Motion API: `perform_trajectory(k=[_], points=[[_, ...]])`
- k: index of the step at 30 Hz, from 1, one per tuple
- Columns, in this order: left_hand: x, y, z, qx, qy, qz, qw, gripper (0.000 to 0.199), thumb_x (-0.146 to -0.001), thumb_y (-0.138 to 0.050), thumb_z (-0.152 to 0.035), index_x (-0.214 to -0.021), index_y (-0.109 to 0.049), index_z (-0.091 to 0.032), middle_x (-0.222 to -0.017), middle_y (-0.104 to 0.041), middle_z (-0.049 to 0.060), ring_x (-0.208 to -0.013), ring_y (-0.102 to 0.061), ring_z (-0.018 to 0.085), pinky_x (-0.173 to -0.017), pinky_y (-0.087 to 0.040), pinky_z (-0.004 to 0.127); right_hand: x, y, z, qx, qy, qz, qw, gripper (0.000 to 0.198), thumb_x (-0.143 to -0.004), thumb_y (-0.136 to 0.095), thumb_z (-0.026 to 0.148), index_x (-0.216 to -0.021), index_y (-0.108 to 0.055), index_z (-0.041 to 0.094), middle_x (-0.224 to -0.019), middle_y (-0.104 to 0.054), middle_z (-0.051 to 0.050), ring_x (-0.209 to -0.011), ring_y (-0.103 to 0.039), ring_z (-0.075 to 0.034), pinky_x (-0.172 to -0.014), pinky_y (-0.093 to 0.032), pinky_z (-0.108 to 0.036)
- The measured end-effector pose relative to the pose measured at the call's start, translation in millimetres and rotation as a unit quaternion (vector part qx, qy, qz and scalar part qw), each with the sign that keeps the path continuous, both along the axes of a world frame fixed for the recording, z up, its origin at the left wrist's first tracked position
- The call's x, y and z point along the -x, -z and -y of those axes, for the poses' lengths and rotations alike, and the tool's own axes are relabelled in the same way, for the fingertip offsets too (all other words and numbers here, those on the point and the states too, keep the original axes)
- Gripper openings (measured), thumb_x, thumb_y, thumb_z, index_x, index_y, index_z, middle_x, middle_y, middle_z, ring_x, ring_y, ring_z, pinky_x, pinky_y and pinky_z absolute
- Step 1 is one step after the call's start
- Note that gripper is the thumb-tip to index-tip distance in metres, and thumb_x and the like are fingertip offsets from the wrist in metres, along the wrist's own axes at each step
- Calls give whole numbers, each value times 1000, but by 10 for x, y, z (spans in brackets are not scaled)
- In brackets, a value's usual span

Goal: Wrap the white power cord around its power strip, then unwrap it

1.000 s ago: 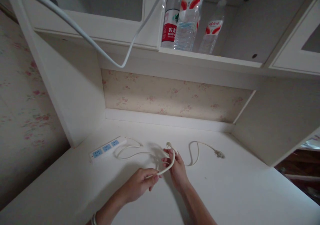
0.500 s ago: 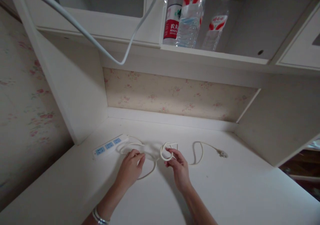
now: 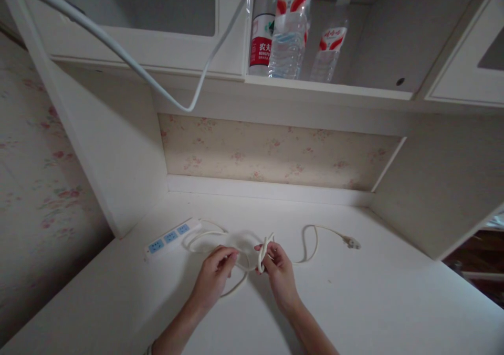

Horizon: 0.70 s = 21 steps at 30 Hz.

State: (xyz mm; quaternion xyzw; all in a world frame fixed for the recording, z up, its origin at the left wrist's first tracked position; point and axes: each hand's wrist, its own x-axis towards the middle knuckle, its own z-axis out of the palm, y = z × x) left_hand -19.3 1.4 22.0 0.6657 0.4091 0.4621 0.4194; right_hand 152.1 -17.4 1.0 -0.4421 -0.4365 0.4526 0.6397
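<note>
A white power strip (image 3: 169,238) with blue socket faces lies at the left of the desk. Its long cream power cord (image 3: 235,288) runs in loose loops toward the middle. My right hand (image 3: 279,271) is closed around a small coil (image 3: 263,255) of this cord, held up and turned nearly edge-on. Just left of it, my left hand (image 3: 216,273) is closed, thumb and fingers pinched at the cord; the exact contact is partly hidden by the fingers. The cord's other end, with the plug (image 3: 352,242), rests on the desk at the right.
The white desk (image 3: 354,302) has side panels and a low back ledge (image 3: 255,188). Above hang cabinets and an open shelf (image 3: 334,88) with several plastic bottles (image 3: 289,40). A bent, pale cable (image 3: 137,69) dangles in front at upper left.
The coil in my right hand has turned from facing me to nearly edge-on. My left hand has moved right, closer to the right hand. The view has shifted slightly.
</note>
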Motion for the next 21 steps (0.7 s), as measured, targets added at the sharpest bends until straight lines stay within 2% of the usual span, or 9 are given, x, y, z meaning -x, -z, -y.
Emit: perform_trajectory(k=[3,8,12,17,21], points=[[-33,-24,56,48,44,48,997,32,-87,-48,-42,-91,-64,-15,-66,-51,-1,-52,-45,9,-48,-37,20,28,36,-10,-5,-10,17,1000,25,-78,-61,41,-90,-59,19,-71,-61,0,-52,-50,-11,-48,-41,-23],[-60,20,103,47,78,66,994,29,-85,-52,-42,-95,-61,-15,-78,-53,0,-53,-48,7,-46,-36,19,70,128,-46,-3,-23,49,999,26,-78,-60,38,-93,-60,17,-83,-63,-4,-55,-53,-12,-49,-44,-24],[-58,17,111,62,82,30,994,31,-83,-54,-43,-98,-62,-17,-70,-52,-2,-49,-41,6,-43,-30,18,119,160,-37,4,-35,49,998,22,-77,-61,32,-95,-60,18,-86,-64,-4,-59,-56,-13,-53,-44,-25],[-77,-24,132,31,87,-49,995,31,-78,-61,-40,-98,-66,-17,-65,-55,-1,-54,-41,8,-49,-30,19,153,105,14,6,-74,-1,997,20,-72,-65,22,-92,-62,20,-91,-66,-3,-73,-59,-17,-63,-46,-27],[-119,-74,174,18,103,-78,991,24,-79,-60,-37,-91,-68,-18,-61,-53,-2,-54,-40,9,-49,-29,20,147,57,53,35,-112,-48,992,27,-69,-68,25,-95,-65,18,-102,-66,-7,-80,-61,-20,-73,-47,-32]])
